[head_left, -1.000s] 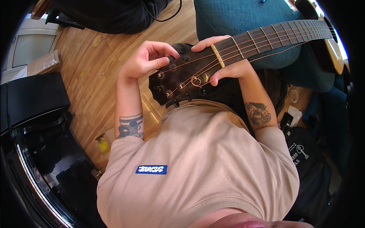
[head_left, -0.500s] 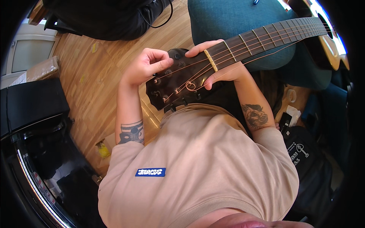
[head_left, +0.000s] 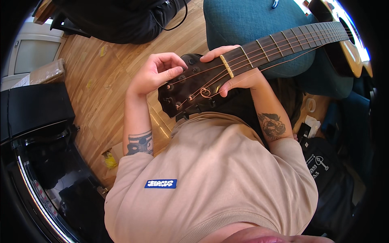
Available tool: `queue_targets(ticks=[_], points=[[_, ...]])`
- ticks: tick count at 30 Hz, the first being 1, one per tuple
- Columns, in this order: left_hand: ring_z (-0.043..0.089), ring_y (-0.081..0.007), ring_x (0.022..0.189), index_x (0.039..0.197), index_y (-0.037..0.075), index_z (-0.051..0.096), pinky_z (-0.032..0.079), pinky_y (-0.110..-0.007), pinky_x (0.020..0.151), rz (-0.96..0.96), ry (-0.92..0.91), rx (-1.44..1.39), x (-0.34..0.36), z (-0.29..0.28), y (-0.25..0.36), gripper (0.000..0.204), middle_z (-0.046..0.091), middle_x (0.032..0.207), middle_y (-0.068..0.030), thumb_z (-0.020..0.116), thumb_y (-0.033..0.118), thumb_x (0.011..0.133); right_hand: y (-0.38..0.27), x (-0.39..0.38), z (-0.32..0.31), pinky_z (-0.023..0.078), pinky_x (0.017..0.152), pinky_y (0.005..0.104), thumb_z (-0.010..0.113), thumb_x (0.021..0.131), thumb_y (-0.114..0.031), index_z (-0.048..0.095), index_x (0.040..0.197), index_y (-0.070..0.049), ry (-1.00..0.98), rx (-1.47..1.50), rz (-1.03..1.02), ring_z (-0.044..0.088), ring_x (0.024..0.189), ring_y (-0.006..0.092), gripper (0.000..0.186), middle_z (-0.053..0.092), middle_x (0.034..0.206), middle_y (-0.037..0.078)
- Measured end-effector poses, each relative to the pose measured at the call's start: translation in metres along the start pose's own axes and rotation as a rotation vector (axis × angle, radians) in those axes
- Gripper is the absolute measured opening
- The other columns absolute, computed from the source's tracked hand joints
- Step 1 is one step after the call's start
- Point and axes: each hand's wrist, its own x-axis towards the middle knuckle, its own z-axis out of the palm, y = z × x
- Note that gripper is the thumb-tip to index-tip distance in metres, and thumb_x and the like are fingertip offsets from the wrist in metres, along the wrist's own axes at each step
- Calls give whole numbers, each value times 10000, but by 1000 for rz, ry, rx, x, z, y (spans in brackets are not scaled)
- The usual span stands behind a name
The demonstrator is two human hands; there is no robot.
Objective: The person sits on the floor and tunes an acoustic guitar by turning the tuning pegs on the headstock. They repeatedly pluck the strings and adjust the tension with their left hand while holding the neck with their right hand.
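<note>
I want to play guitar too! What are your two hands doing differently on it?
The left hand pinches at a tuning peg on the dark headstock, fingers curled. The right hand wraps around the neck by the nut, thumb on top. Both touch the same acoustic guitar.

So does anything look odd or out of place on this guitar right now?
Yes: on the headstock a loose coil of string curls up unwound near the nut, not yet drawn tight. The left hand pinches a tuning peg there.
</note>
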Motion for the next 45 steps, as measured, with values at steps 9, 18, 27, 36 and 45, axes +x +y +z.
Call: queue_targets(ticks=[9, 18, 27, 36, 45], points=[[613, -58, 835, 1020, -14, 645, 492, -210, 750, 6, 5, -17, -3, 0, 3, 156, 666, 912, -17, 658, 84, 898, 1, 0, 1, 574, 844, 308, 921, 582, -177, 578, 1212, 2, 13, 9, -11, 663, 1012, 201, 739, 661, 1119, 127], [591, -62, 788, 1028, -8, 648, 474, -204, 709, 75, 94, 107, -4, 2, 5, 168, 649, 859, -8, 666, 51, 871, -2, 0, 6, 574, 843, 306, 952, 498, -214, 591, 1173, 53, 62, 57, 54, 674, 975, 197, 810, 687, 1062, 148], [516, -167, 660, 1108, -46, 544, 450, -241, 548, 1017, 426, 373, -31, 76, 160, 394, 534, 1000, -162, 756, 88, 804, -2, -1, 3, 554, 853, 282, 943, 544, -123, 631, 1175, 7, 28, 27, 67, 658, 980, 148, 716, 686, 1092, 94], [281, -69, 563, 812, 127, 555, 198, -225, 525, 1204, 268, 646, -30, 73, 210, 110, 358, 671, 41, 473, 191, 849, 2, -5, 3, 554, 873, 294, 841, 695, -12, 533, 1254, 6, -51, 24, -35, 610, 1066, 161, 638, 618, 1170, 101], [295, -70, 555, 812, 127, 548, 209, -227, 520, 1213, 248, 667, -24, 77, 210, 92, 375, 680, 41, 477, 174, 850, 5, -4, 3, 522, 896, 285, 888, 652, -94, 559, 1248, -8, -20, -51, -87, 602, 1068, 162, 686, 627, 1153, 89]])
